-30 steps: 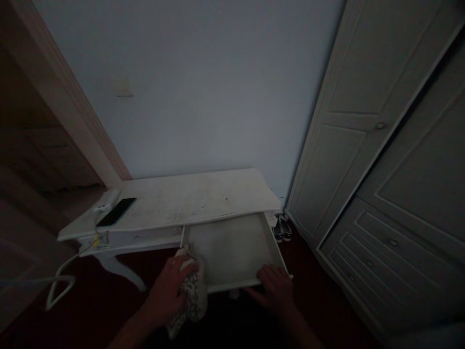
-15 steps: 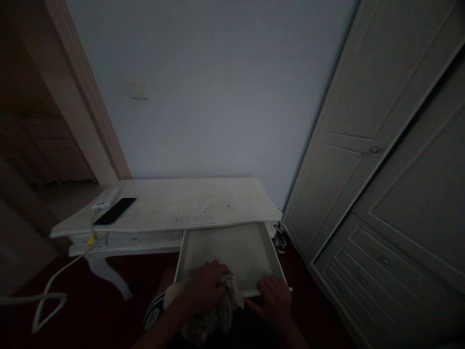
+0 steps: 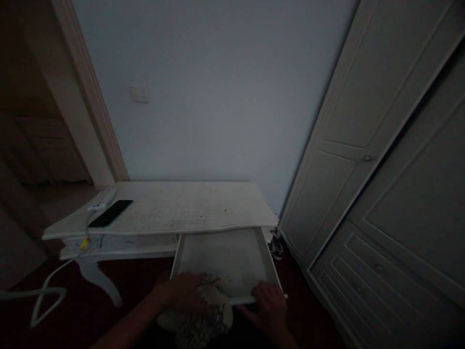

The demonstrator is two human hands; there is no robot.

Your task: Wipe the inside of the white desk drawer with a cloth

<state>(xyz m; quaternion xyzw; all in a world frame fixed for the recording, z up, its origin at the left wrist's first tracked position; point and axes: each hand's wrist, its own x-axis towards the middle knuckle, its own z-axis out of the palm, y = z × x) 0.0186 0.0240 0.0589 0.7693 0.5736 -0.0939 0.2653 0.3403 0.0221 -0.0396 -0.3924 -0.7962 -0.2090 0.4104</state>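
A pulled-out white drawer (image 3: 221, 252) juts toward me from the dressing table. My left hand (image 3: 187, 293) is closed on a crumpled patterned cloth (image 3: 209, 315), at the drawer's near left corner. The cloth hangs over the front edge there, and its lower part fades into the dark. My right hand (image 3: 269, 305) grips the drawer's front panel near its right end, fingers hooked over the top edge and thumb in front. Dim light leaves the fingertips of my left hand partly lost against the cloth.
The white table (image 3: 203, 203) stands against a pale wall. On its left lie a black phone (image 3: 112, 213) and a white power strip (image 3: 103, 198) with a hanging cable (image 3: 49, 288). Shoes (image 3: 276, 248) sit on the dark red floor by the wardrobe (image 3: 319, 184).
My left hand has moved left along the drawer's near end, bringing the cloth with it. My right hand keeps its grip on the front panel. The view has shifted slightly.
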